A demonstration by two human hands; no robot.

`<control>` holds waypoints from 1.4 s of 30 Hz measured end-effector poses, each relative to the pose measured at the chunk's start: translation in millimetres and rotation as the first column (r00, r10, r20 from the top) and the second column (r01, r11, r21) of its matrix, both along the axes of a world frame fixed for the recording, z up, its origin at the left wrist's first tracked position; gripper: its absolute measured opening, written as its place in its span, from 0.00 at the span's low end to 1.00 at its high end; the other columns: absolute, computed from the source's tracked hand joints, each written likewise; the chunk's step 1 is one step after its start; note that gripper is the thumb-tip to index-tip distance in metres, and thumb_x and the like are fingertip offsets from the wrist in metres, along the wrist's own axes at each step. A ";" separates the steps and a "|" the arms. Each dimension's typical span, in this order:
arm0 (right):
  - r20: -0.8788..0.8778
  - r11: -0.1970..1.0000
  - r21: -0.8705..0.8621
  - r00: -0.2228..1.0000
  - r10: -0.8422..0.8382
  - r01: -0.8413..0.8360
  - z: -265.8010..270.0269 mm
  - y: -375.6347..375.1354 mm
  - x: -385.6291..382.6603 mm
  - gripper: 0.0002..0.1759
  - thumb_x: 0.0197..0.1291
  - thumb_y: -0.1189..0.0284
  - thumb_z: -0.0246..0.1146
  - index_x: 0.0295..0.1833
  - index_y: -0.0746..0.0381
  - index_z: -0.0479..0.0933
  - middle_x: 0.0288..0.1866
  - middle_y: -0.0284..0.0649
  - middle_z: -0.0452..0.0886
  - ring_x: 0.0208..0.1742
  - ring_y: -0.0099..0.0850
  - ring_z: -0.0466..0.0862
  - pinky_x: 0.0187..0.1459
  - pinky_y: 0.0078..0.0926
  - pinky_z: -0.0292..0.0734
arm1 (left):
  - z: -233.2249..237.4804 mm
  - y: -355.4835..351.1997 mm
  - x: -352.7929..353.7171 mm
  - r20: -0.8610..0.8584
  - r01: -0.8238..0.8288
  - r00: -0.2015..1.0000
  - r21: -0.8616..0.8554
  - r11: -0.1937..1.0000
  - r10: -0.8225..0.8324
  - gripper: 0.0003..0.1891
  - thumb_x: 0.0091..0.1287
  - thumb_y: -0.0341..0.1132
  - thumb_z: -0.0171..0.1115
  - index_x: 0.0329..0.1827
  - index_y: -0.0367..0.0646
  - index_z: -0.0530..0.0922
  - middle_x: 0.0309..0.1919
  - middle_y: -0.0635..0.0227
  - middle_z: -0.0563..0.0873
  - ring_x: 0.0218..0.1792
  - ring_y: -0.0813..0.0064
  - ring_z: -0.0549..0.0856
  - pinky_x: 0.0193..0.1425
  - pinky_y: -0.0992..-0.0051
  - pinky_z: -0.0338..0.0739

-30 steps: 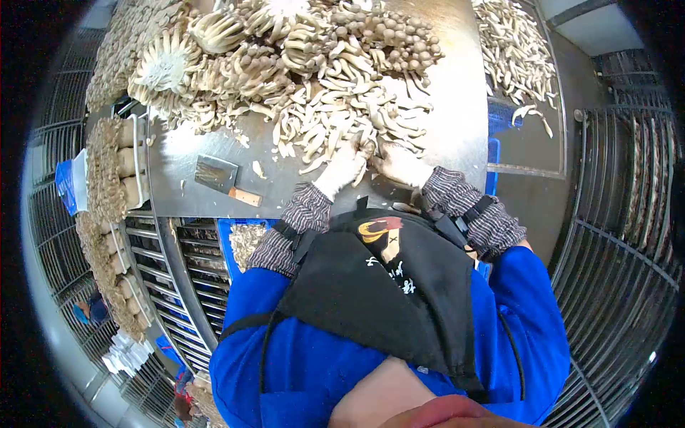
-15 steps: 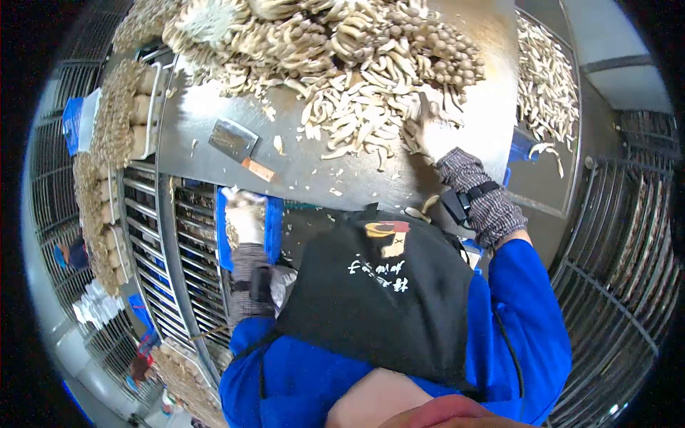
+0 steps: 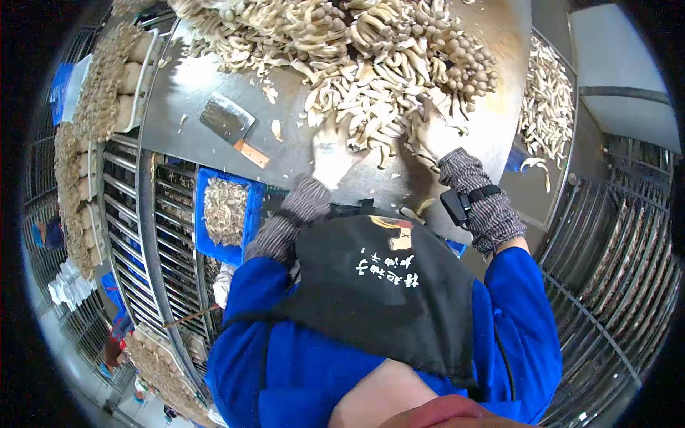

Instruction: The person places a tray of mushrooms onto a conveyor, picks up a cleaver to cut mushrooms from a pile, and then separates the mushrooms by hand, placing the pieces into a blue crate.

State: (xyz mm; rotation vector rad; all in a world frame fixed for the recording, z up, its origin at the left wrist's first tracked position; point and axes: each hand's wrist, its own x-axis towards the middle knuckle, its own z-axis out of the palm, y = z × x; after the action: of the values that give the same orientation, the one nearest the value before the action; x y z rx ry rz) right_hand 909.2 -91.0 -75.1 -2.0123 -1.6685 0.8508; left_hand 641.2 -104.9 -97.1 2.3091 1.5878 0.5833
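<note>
Loose mushrooms [image 3: 382, 89] piled on the bench [image 3: 168, 114], clumps [image 3: 303, 32] behind look unsplit, so plenty left. Left hand [image 3: 334, 151] open at the pile's near edge, nothing visibly held; right hand [image 3: 434, 134] partly curled there (grip contents: can't tell).

**Glossy metal, matt cloth**

The silvery metal tabletop [image 3: 175, 135] is smooth and glossy. Toward its left edge, the rectangular-bladed cleaver [image 3: 230, 125] combines duller metal and wood. Slender pale mushrooms [image 3: 371, 100] look smooth; the black bib apron [image 3: 385, 307] is matt cloth.
</note>
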 end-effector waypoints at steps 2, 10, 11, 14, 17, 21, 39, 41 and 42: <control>0.035 0.987 0.159 0.999 0.021 -0.026 -15.2 -13.8 8.5 0.24 0.65 0.68 0.61 0.64 0.66 0.70 0.51 0.62 0.82 0.51 0.57 0.83 0.53 0.47 0.79 | -14.6 19.3 23.4 -0.008 -0.051 0.999 0.075 0.996 0.052 0.42 0.47 0.49 0.77 0.67 0.45 0.74 0.63 0.45 0.73 0.59 0.45 0.75 0.62 0.51 0.72; 0.321 0.896 0.289 0.916 0.241 -0.337 7.5 -48.4 3.3 0.27 0.61 0.64 0.66 0.63 0.65 0.73 0.55 0.54 0.78 0.56 0.52 0.79 0.60 0.48 0.72 | -89.2 71.1 31.4 0.411 -0.190 0.840 -0.388 0.902 0.354 0.19 0.68 0.44 0.64 0.55 0.39 0.81 0.44 0.50 0.85 0.45 0.57 0.84 0.46 0.57 0.80; 0.240 0.844 0.219 0.866 0.439 -0.489 23.2 -45.1 -8.2 0.29 0.61 0.62 0.65 0.64 0.64 0.72 0.59 0.54 0.77 0.60 0.53 0.76 0.63 0.49 0.69 | -58.1 70.6 54.4 0.336 -0.127 0.890 -0.468 0.875 0.309 0.20 0.68 0.45 0.63 0.54 0.39 0.81 0.41 0.51 0.85 0.42 0.58 0.85 0.45 0.58 0.81; 0.247 0.733 0.343 0.809 0.533 -0.587 -16.8 -56.2 -20.4 0.26 0.63 0.61 0.64 0.62 0.64 0.73 0.57 0.52 0.78 0.58 0.51 0.78 0.61 0.48 0.71 | -87.0 72.3 105.3 0.143 0.337 0.940 -0.530 0.778 -0.310 0.26 0.66 0.50 0.64 0.58 0.39 0.79 0.50 0.44 0.84 0.52 0.45 0.83 0.56 0.55 0.79; 0.121 0.841 -0.085 0.832 0.542 -0.535 -3.3 -48.1 7.7 0.26 0.64 0.60 0.62 0.65 0.58 0.74 0.58 0.48 0.81 0.59 0.46 0.80 0.66 0.44 0.70 | 4.6 86.8 121.3 0.308 0.472 0.867 -0.252 0.845 -0.393 0.39 0.63 0.56 0.67 0.73 0.42 0.68 0.57 0.40 0.79 0.60 0.45 0.79 0.67 0.55 0.72; 0.386 0.787 0.308 0.827 0.409 -0.534 3.8 -28.3 25.5 0.24 0.65 0.58 0.62 0.62 0.60 0.75 0.47 0.49 0.81 0.48 0.48 0.81 0.52 0.46 0.76 | 20.4 164.5 111.8 0.836 -0.025 0.444 -0.348 0.937 0.322 0.37 0.65 0.37 0.69 0.72 0.28 0.63 0.66 0.41 0.72 0.67 0.49 0.72 0.75 0.61 0.65; -0.438 0.985 0.164 0.890 0.126 -0.059 55.5 71.6 -17.3 0.48 0.64 0.49 0.65 0.79 0.65 0.54 0.77 0.60 0.62 0.77 0.50 0.64 0.77 0.41 0.56 | 22.1 134.8 70.2 0.719 0.142 0.695 -0.109 0.984 -0.021 0.33 0.56 0.26 0.73 0.65 0.35 0.67 0.55 0.51 0.79 0.54 0.62 0.82 0.59 0.71 0.81; -0.317 0.973 0.198 0.932 0.174 -0.115 76.8 26.5 -13.4 0.47 0.65 0.52 0.66 0.79 0.65 0.54 0.75 0.59 0.65 0.77 0.49 0.65 0.76 0.41 0.59 | -25.2 98.2 50.0 0.811 0.413 0.534 -0.498 0.762 0.240 0.48 0.56 0.27 0.76 0.78 0.45 0.55 0.58 0.50 0.80 0.56 0.66 0.84 0.54 0.75 0.84; -0.435 0.982 0.150 0.885 0.167 -0.111 77.6 10.5 -9.2 0.44 0.67 0.55 0.65 0.78 0.65 0.55 0.73 0.56 0.68 0.75 0.46 0.68 0.74 0.40 0.62 | -3.2 78.3 49.9 0.842 0.510 0.494 -0.481 0.712 0.215 0.50 0.57 0.26 0.75 0.80 0.48 0.51 0.58 0.51 0.81 0.55 0.67 0.84 0.54 0.75 0.84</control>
State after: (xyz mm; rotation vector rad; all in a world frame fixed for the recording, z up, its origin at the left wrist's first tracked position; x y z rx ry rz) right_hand 900.0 -80.5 2.6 -1.4826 -1.5619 1.1319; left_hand 691.1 -26.6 -100.3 1.1753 0.8038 0.7543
